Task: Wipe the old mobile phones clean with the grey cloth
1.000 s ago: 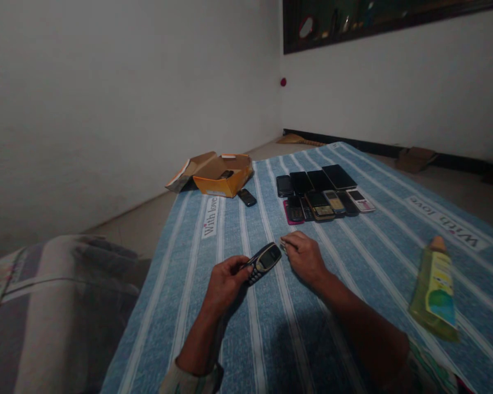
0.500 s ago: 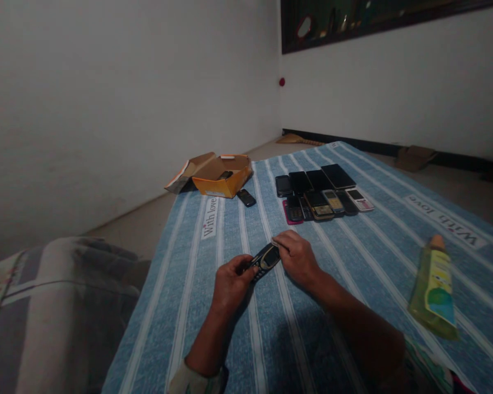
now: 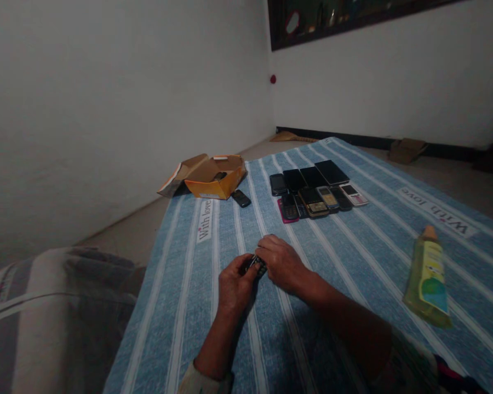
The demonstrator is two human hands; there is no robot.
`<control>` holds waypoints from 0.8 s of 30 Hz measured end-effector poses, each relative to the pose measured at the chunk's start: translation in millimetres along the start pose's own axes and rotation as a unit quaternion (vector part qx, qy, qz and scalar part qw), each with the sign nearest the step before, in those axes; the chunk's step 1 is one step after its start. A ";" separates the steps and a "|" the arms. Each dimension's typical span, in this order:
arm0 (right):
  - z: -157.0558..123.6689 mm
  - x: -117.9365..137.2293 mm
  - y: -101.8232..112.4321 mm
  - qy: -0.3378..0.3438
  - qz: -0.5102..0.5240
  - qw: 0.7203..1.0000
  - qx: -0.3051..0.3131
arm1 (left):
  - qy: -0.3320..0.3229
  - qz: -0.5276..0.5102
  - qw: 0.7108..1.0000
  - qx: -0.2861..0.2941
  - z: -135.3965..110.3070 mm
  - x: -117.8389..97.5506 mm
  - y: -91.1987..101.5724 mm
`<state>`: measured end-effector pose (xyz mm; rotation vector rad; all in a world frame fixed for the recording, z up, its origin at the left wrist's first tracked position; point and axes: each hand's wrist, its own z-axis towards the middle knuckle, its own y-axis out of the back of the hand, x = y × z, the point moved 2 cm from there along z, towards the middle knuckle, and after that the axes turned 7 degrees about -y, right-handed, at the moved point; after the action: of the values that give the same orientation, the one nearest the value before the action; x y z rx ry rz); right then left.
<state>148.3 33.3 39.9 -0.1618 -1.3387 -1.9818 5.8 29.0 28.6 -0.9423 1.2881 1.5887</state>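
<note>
My left hand (image 3: 235, 284) grips the lower end of a dark keypad mobile phone (image 3: 262, 268), thumb across its keys. Curled over the phone's upper part is my right hand (image 3: 282, 264), hiding its screen and most of its body. The two hands almost meet just above the striped cloth. Beyond them, several mobile phones lie side by side in two rows, among them a pink-edged keypad phone (image 3: 288, 208), a large black phone (image 3: 332, 172) and a white phone (image 3: 354, 195).
An open orange cardboard box (image 3: 213, 189) with a phone inside stands at the back left. Another black phone (image 3: 241, 198) lies beside it. On the right lies a bottle of yellow-green liquid (image 3: 428, 279). Blue striped cloth (image 3: 181, 306) covers the surface; a draped blanket (image 3: 61, 317) is at left.
My right hand has slid down over the phone from its top end, covering the screen that showed before. My left hand keeps its grip. The view has shifted slightly.
</note>
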 end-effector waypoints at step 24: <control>10.0 -21.0 3.3 -0.040 -0.053 0.998 -0.003 | -0.016 0.054 0.998 0.025 1.0 0.3 2.1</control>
<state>162.9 51.6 36.9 -0.1784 -1.4189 -2.0871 3.7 29.8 29.1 -0.8247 1.3699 1.6393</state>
